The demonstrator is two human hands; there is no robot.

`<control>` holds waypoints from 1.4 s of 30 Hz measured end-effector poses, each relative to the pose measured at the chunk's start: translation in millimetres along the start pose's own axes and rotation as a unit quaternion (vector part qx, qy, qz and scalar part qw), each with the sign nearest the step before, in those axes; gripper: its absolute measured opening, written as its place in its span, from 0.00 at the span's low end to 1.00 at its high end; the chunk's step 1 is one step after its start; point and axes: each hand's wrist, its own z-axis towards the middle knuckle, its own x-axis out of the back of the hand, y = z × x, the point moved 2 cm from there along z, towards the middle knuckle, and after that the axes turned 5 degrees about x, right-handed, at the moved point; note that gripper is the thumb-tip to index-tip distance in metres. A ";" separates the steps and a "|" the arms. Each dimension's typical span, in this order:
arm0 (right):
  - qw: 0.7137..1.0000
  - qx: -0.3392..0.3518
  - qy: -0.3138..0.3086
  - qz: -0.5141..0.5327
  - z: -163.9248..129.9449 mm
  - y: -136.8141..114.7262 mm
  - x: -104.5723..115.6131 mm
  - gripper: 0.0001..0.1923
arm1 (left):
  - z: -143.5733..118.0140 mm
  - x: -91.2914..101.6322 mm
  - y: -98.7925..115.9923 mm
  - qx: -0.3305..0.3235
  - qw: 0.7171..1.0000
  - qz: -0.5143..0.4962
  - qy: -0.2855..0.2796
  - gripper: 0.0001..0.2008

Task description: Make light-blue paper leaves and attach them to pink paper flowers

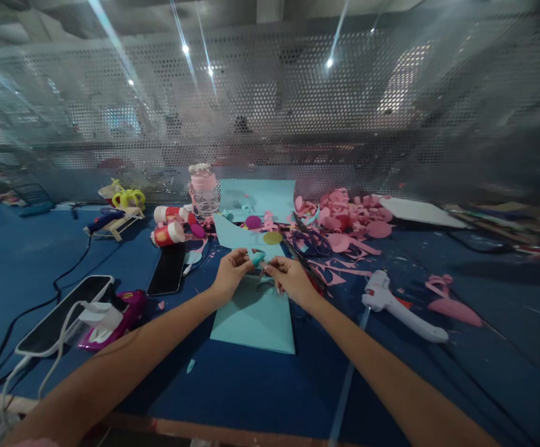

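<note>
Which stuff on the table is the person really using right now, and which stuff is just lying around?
In use:
- left hand and right hand, both pinching a small teal paper piece
- teal paper sheet lying under the hands

Lying about:
- white glue gun
- pink paper scraps
- scissors
- two paper cups
- black phone
- pink-lidded jar

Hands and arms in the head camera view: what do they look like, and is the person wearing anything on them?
Both arms are bare from the bottom edge of the picture to the fingers: no sleeves, gloves, watch or bracelets show. The left hand and right hand look bare too; whether there are rings or nail polish is too small to tell. A bit of pink fabric shows at the lower left corner, possibly clothing.
</note>
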 end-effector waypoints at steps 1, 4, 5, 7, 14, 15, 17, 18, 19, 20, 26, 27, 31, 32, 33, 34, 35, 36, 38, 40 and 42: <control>1.000 -0.002 -0.003 -0.004 -0.4 -0.3 -0.5 0.18 | 0.0 -0.5 -0.3 -0.001 1.000 -0.001 -0.008 0.21; 1.000 -0.015 0.014 -0.007 -1.2 0.6 -0.4 0.17 | -0.5 -1.4 -0.8 -0.002 1.000 0.008 -0.030 0.25; 1.000 -0.018 0.024 -0.005 -1.3 1.2 0.1 0.17 | -0.7 -1.3 -0.8 -0.003 0.999 0.015 -0.029 0.26; 0.999 -0.021 0.033 -0.004 -1.5 2.1 0.3 0.17 | -0.9 -0.3 -0.9 -0.005 0.999 0.033 -0.015 0.26; 0.999 -0.035 -0.027 -0.004 -6.3 1.6 -7.3 0.18 | -0.4 1.0 0.2 -0.026 0.997 0.070 0.005 0.16; 0.998 -0.039 -0.041 -0.001 -7.2 1.7 -7.8 0.19 | -0.6 0.9 0.6 -0.029 0.997 0.073 0.011 0.16; 0.998 -0.037 -0.049 -0.003 -8.3 1.3 -6.0 0.20 | -1.1 0.8 1.4 -0.031 0.996 0.075 0.026 0.15; 0.999 -0.028 -0.038 -0.016 -8.5 0.2 -3.4 0.20 | -1.3 0.7 1.7 -0.031 0.996 0.076 0.030 0.15; 0.999 -0.011 -0.015 -0.042 -8.4 -1.7 0.3 0.21 | -1.5 0.7 1.8 -0.030 0.996 0.077 0.034 0.15; 0.996 0.014 0.017 -0.082 -8.3 -4.7 4.6 0.20 | -1.6 0.7 2.0 -0.028 0.996 0.078 0.035 0.14; 0.922 0.205 0.152 -0.290 -7.0 -28.4 18.9 0.16 | -2.3 -1.0 3.2 -0.033 0.993 0.112 0.021 0.13; 0.921 0.217 0.146 -0.289 -6.4 -29.8 18.6 0.16 | -2.9 -1.6 3.4 -0.035 0.992 0.119 0.016 0.12; 0.954 0.186 0.070 -0.226 -3.4 -25.4 15.4 0.18 | -6.1 -3.1 3.7 -0.051 0.988 0.144 0.002 0.11; 0.960 0.177 0.051 -0.212 -3.1 -23.8 14.7 0.18 | -6.8 -3.1 3.6 -0.056 0.987 0.149 -0.001 0.11; 0.963 0.171 0.035 -0.203 -3.2 -22.8 14.2 0.19 | -7.2 -2.9 3.5 -0.059 0.987 0.151 -0.003 0.12; 0.965 0.170 0.024 -0.199 -3.5 -22.4 14.0 0.18 | -7.5 -2.5 3.5 -0.061 0.986 0.153 -0.002 0.13; 0.964 0.171 0.015 -0.201 -4.0 -22.7 14.0 0.18 | -7.6 -2.2 3.6 -0.062 0.986 0.152 -0.001 0.14; 0.962 0.175 0.008 -0.209 -4.5 -23.6 14.2 0.17 | -7.6 -2.1 3.7 -0.060 0.987 0.150 0.000 0.15; 0.953 0.188 -0.010 -0.239 -5.5 -26.7 15.2 0.15 | -7.7 -2.4 4.1 -0.052 0.988 0.146 -0.001 0.16; 0.938 0.202 -0.036 -0.280 -5.7 -30.1 16.9 0.14 | -8.4 -3.6 4.8 -0.046 0.988 0.145 -0.007 0.16; 0.925 0.209 -0.070 -0.310 -5.2 -32.7 19.2 0.14 | -9.7 -5.1 5.4 -0.042 0.987 0.152 -0.020 0.16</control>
